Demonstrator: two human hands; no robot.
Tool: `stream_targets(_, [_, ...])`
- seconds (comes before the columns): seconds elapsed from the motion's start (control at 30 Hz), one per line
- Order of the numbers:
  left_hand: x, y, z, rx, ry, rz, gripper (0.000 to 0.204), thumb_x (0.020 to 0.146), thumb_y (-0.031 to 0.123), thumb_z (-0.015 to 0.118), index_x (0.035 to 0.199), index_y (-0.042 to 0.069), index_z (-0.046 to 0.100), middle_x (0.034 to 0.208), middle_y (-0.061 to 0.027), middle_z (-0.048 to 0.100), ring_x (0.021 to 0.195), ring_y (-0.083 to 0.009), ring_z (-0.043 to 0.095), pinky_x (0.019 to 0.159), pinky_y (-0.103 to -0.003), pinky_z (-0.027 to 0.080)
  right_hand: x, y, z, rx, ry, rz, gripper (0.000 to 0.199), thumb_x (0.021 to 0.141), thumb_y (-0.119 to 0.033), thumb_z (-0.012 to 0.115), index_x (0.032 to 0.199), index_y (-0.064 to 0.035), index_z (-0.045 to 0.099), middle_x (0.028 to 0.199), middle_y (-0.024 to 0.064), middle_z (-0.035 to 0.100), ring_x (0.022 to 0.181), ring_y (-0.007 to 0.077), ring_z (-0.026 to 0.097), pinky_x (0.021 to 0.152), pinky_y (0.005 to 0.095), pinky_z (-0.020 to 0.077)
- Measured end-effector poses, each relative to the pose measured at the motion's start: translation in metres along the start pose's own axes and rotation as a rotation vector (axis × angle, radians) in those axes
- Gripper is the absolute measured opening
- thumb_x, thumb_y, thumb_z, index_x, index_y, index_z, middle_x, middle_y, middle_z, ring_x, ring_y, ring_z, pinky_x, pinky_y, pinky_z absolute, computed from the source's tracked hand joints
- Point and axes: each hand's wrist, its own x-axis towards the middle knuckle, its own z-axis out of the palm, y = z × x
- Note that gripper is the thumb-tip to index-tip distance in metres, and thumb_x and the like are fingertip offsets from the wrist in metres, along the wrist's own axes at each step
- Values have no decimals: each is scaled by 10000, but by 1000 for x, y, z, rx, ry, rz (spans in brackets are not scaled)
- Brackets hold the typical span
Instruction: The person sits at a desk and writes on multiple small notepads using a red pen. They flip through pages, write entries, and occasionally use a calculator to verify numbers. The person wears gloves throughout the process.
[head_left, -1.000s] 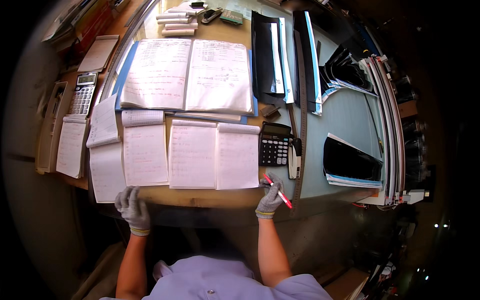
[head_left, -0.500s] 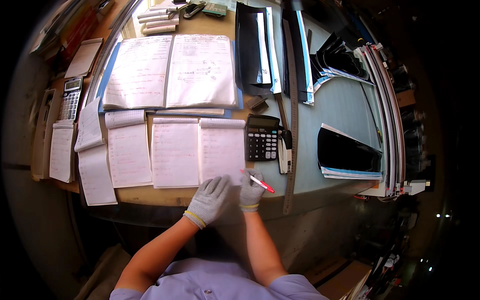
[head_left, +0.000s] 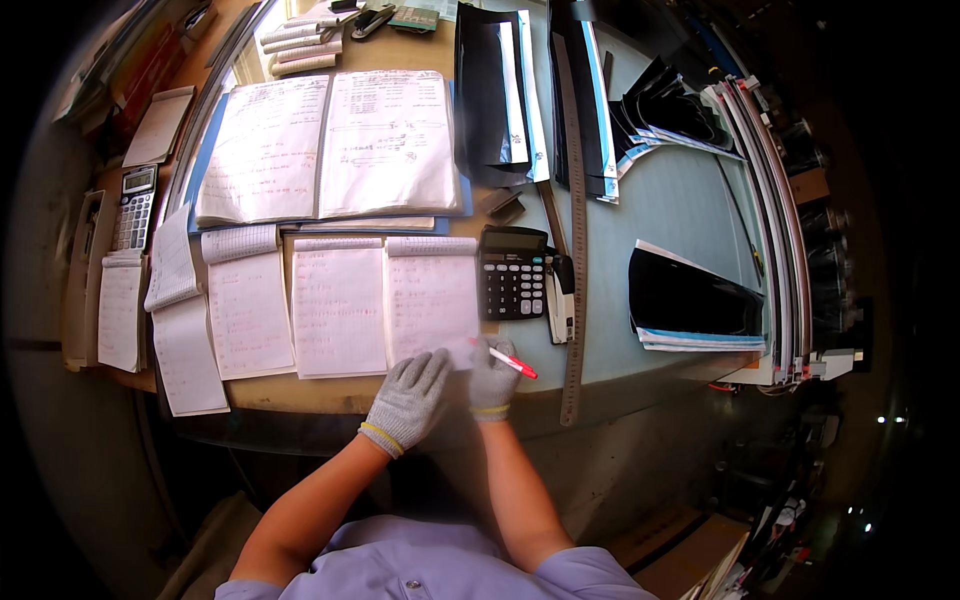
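Both of my hands wear grey knit gloves with yellow cuffs. My right hand [head_left: 492, 385] grips a red-and-white pen [head_left: 514, 362], its tip pointing left by the lower right corner of a ruled notepad [head_left: 432, 310]. My left hand [head_left: 408, 398] lies flat with fingers stretched out at that notepad's lower edge. Red handwriting shows on the page. Another written notepad [head_left: 339, 315] lies directly to the left. A black calculator [head_left: 513, 272] sits just beyond my right hand, beside a stapler [head_left: 562, 300].
An open written book [head_left: 385, 140] lies on blue folders behind the notepads. More notepads [head_left: 250, 310] and a grey calculator [head_left: 133, 210] are at left. A long steel ruler [head_left: 575, 250] runs along the right. Black sheets with white-blue edges [head_left: 695, 290] lie beyond it.
The whole view has shifted a little, so the table things appear slightly farther left. My hands stay in nearly the same places, with the pen still in the right one.
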Motion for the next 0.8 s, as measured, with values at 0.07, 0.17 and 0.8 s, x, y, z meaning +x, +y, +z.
stream_targets(0.07, [0,0,0,3,-1,-2,729,863,300,736,1477,-15,502,1539,-215,492,1386,-386,477,1180,-512,356,-1,-6,-1,96,-12,50,72,1001,-80,654,976,-19,625,840,32,662,734,85,589,676,257,486])
stream_targets(0.17, [0,0,0,12,-4,2,727,866,299,734,1479,-15,500,1539,-215,491,1391,-385,473,1180,-510,356,-3,-7,-7,187,81,114,68,996,-79,656,1004,-13,640,854,53,668,750,129,618,703,288,510])
stream_targets(0.8, [-8,15,-45,-1361,583,-623,422,1114,312,474,1303,-29,635,1189,-137,700,1017,-185,658,878,-336,548,-80,-136,34,1392,-399,387,534,1087,-330,548,1500,-27,397,1320,185,617,1285,297,576,1163,456,433])
